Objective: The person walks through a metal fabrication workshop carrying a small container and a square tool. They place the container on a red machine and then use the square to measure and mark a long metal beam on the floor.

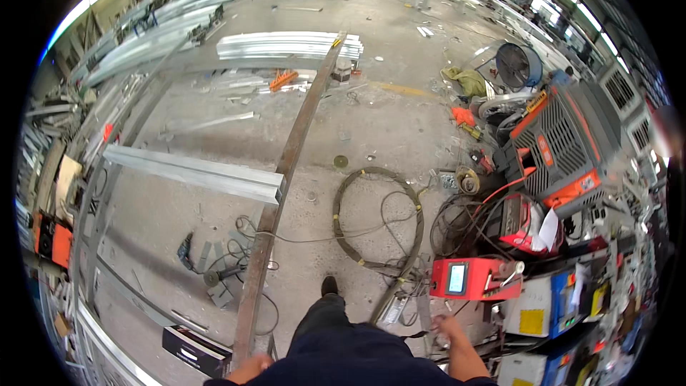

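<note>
Your left hand is appearing at the near end of the brown beam, which is looking heavy and stiff, inviting a grip at both edges. Your right hand is hanging near the red box. Both are showing too small; I cannot tell whether they are holding anything.

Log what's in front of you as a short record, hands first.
Left hand: by the near end of the brown steel rail; contact unclear
Right hand: on the near side of the red control box; grip unclear
Lying across rails: silver metal profile
Floor, left: power drill, angle grinder
Floor, centre: coiled cable with yellow bands
</note>
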`<state>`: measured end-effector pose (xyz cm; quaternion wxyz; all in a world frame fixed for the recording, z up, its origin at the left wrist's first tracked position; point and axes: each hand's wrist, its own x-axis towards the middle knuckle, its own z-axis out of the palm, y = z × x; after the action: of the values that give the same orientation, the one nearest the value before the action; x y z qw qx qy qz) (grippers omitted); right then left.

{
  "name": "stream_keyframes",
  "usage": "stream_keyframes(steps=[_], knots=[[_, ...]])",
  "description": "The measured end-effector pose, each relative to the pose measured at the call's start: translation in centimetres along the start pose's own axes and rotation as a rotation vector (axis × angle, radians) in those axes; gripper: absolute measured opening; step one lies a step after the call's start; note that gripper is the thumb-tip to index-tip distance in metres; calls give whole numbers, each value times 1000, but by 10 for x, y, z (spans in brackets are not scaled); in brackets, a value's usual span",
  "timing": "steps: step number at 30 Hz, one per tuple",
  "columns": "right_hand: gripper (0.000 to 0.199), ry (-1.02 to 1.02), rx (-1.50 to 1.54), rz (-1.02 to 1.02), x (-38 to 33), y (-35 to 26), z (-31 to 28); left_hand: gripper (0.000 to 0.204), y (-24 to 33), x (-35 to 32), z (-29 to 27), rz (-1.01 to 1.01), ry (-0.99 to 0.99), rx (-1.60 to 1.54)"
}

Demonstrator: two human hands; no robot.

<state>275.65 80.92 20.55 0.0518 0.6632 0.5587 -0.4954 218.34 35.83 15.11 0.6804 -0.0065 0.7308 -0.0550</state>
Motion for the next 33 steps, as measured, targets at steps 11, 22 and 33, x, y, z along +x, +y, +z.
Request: stream_keyframes(steps=[11, 22, 33], knots=[[31, -148, 232, 373, 173, -200, -57, 24, 485, -110, -306, 434, 396, 61], [40, -133, -153, 30, 547, -576, -171, 25, 664, -211, -380, -43, 108, -696], [28, -17, 384, -197, 734, -853, -261, 21, 918, -144, -579, 95, -83, -760]])
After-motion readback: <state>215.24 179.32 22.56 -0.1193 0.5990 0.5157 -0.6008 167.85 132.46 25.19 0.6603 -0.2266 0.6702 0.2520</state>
